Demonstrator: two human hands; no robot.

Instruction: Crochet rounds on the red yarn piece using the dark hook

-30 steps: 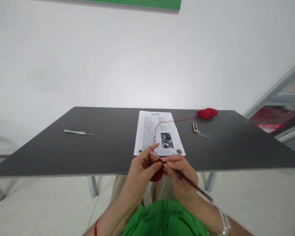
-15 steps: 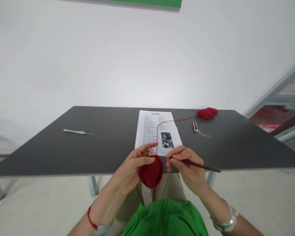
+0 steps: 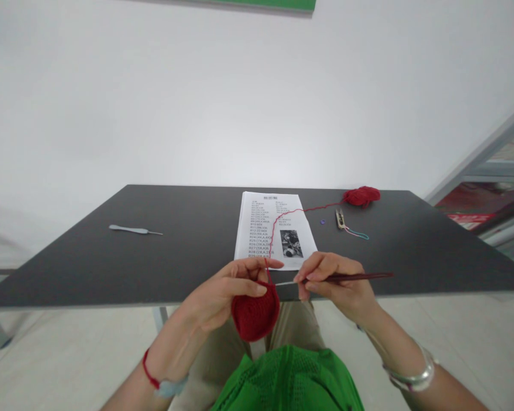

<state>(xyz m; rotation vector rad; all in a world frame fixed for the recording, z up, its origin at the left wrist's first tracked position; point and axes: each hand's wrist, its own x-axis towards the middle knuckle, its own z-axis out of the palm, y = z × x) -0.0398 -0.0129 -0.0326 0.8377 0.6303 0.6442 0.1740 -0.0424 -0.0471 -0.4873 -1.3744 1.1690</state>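
Observation:
A round red crocheted piece (image 3: 256, 313) hangs at the table's front edge, pinched by the thumb and fingers of my left hand (image 3: 229, 288). Red yarn (image 3: 272, 233) runs from its top past my left index finger and over the printed sheets. My right hand (image 3: 336, 279) grips a crochet hook (image 3: 360, 277) with a dark red handle. The hook's thin metal shaft points left, its tip at the upper right edge of the red piece.
Printed sheets (image 3: 245, 228) lie mid-table (image 3: 188, 245). A red yarn ball (image 3: 362, 196) sits at the back right, near small snips (image 3: 340, 219) with a cord and a purple ring (image 3: 322, 222). On the left lies a grey-handled hook (image 3: 131, 229).
The red piece and my left hand have shifted slightly left and down. My right hand has moved right, its hook now more level and its metal shaft showing.

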